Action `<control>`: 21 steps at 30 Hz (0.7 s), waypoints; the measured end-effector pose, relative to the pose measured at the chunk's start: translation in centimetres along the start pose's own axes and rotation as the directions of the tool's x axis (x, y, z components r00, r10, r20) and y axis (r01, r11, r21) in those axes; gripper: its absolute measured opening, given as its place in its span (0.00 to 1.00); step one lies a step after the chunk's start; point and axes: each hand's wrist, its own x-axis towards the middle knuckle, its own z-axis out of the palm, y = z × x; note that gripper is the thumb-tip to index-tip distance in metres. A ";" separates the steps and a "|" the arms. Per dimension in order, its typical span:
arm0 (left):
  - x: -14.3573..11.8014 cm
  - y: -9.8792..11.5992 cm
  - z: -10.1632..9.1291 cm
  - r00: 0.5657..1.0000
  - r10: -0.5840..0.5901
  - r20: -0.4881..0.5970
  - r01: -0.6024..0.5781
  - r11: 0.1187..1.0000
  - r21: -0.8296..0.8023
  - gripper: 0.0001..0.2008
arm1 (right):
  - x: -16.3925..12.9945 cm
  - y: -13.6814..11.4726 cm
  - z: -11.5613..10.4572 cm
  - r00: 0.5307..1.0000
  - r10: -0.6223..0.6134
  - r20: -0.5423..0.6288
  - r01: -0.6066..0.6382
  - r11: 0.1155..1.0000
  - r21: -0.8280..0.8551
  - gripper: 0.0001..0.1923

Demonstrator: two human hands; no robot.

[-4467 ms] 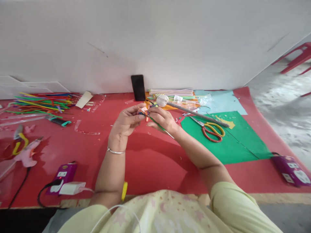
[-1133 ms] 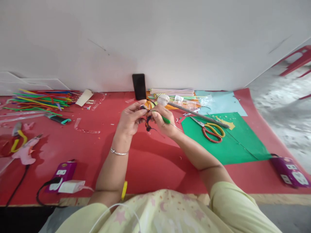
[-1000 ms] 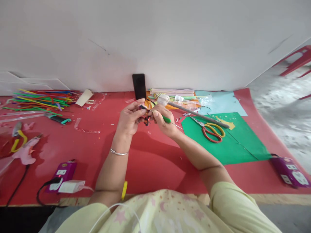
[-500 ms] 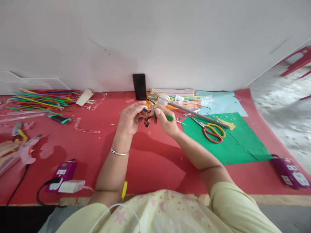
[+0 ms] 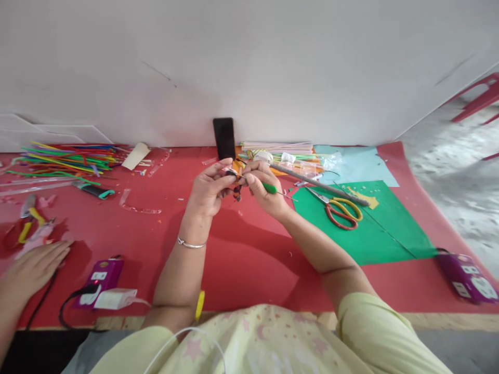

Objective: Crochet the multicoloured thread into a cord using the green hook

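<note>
Both my hands are raised together over the red table (image 5: 241,259). My left hand (image 5: 208,189) pinches a small orange and black craft piece (image 5: 236,191) between thumb and fingers. My right hand (image 5: 265,192) grips a thin green-handled wire stem (image 5: 270,189) whose tip meets the craft piece; its bare end pokes out to the right. The piece is mostly hidden by my fingers.
Scissors (image 5: 339,208) lie on green paper (image 5: 366,223) at the right. A black phone (image 5: 223,138) leans on the wall. Colored sticks (image 5: 66,158) and a glue gun (image 5: 35,234) are at the left, where another person's hand (image 5: 33,267) rests. Purple power strips (image 5: 102,275) (image 5: 465,272) sit near the front edge.
Another person's hand has come in from the left onto the table beside the glue gun. My hands stay together, turning the craft piece slightly.
</note>
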 end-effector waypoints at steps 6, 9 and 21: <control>-0.1 -0.1 0.4 1.000 0.017 0.008 -0.017 1.000 -0.015 0.28 | 0.2 -0.2 -0.8 0.986 -0.137 0.098 0.142 0.988 -0.052 0.29; -0.1 -0.4 0.5 0.999 0.036 0.016 -0.036 0.999 0.001 0.29 | 0.2 0.1 -0.5 0.988 -0.113 -0.104 0.103 0.990 -0.097 0.29; 0.2 -0.8 0.7 0.988 0.152 -0.014 -0.152 0.988 0.016 0.31 | -0.1 -0.6 0.7 0.974 0.224 -0.023 -0.207 0.931 0.299 0.30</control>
